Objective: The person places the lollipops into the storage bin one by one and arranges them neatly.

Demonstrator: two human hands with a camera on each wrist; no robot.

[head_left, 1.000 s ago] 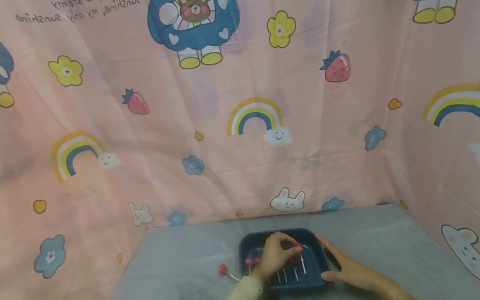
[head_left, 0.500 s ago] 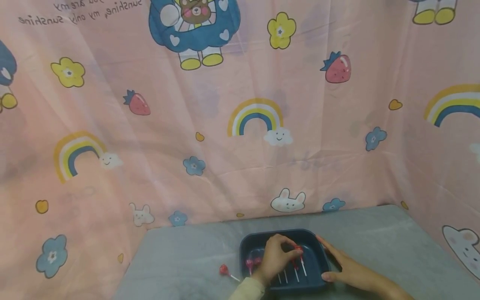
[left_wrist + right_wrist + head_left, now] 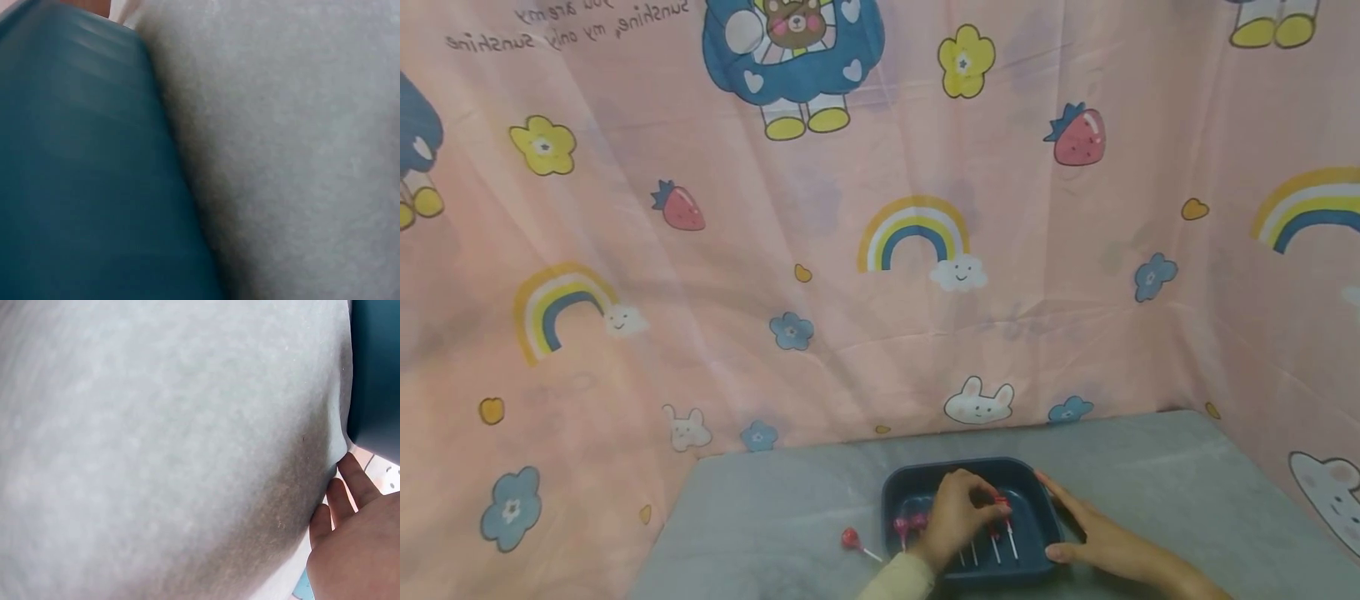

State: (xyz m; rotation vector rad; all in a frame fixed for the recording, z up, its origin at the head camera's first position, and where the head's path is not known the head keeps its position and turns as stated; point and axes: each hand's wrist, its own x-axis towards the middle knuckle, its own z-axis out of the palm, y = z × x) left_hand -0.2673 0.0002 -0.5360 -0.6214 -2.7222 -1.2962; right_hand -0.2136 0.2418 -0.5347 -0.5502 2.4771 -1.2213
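In the head view my left hand (image 3: 957, 515) reaches over a dark blue tray (image 3: 1036, 533) and pinches a red lollipop (image 3: 1002, 502) by its head between thumb and fingertips. The white stick of that lollipop points toward the near side. Other lollipops lie in a row inside, with pink heads (image 3: 901, 525) at the left; my left hand hides part of the row. My right hand (image 3: 1093, 537) touches the tray's right end, thumb near the front corner and straight fingers along the side. The right wrist view shows its extended fingers (image 3: 340, 500) below the tray wall (image 3: 378, 375).
A single red lollipop (image 3: 850, 539) lies on the grey cloth-covered table (image 3: 760, 508), left of the tray. Behind the table hangs a pink printed curtain (image 3: 722, 333), which also runs along the right side. The tray's outer wall (image 3: 94, 156) fills the left wrist view's left side.
My left hand has shifted the pinched lollipop slightly toward the near side and right within the tray. The right hand stays against the tray; the head view has drifted slightly.
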